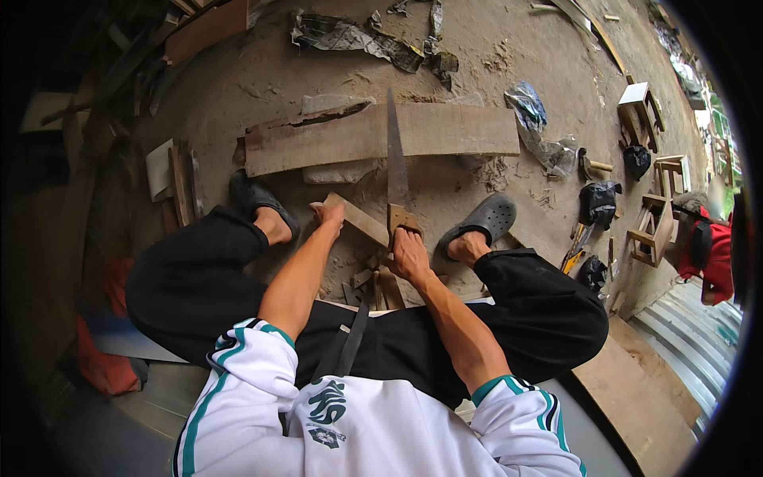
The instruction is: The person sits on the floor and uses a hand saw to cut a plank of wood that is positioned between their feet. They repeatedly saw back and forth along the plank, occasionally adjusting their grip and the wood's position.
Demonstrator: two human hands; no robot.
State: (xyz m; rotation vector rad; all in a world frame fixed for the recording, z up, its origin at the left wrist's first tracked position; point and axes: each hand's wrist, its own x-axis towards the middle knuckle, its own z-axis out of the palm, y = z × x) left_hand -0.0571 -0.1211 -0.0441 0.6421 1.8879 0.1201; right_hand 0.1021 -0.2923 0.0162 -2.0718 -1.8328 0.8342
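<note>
Ahead of our right hand (410,254), clamped round its brown wooden handle (404,218), stretches a handsaw (398,181) with a long, toothed, tapering grey blade (394,139). Our left hand (327,215), set apart, grips a short wooden strip (362,225) between both hands.

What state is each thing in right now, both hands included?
Left hand: gripping the short board's left end
Right hand: closed on the saw handle
Handsaw: blade crossing the long plank, tip pointing away; cut depth unclear
Long plank: lying crosswise, far left edge split
Short board: held, slanted
Plastic sheet: crumpled
Right clog: worn
</note>
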